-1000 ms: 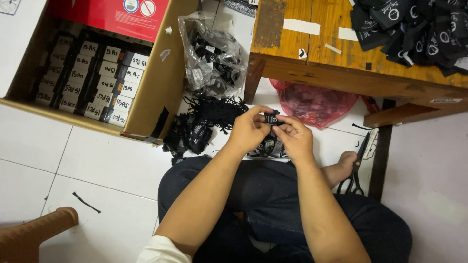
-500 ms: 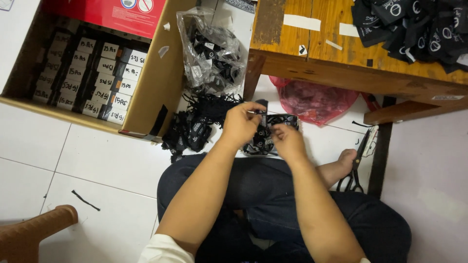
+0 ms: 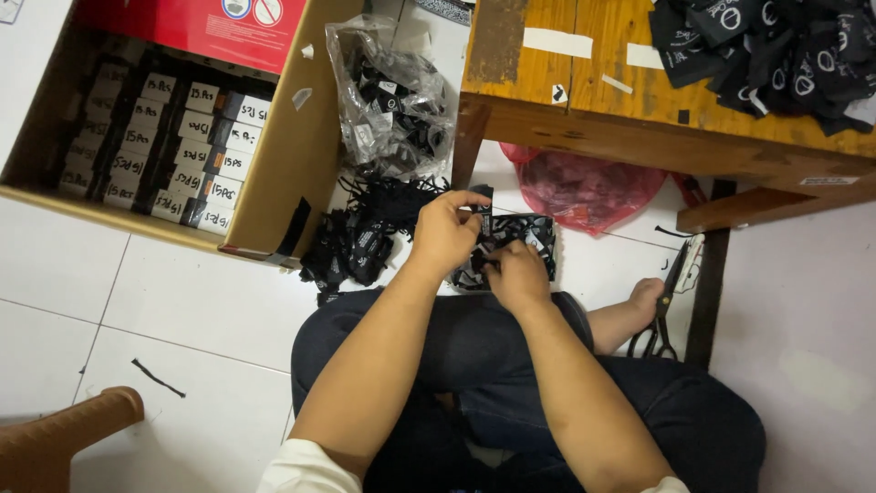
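1. Left hand pinches a small black tag over my lap; fingers closed on it.
2. Right hand grips the clear bag of tags; I judge bagging underway, needing the mouth held open.

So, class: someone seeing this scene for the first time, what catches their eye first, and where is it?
Probably the two hands at centre: the left hand and right hand work a small clear packet of black pieces above the person's crossed legs. At upper left, an open cardboard box holds rows of small labelled boxes. A wooden table at upper right carries a heap of black pouches.
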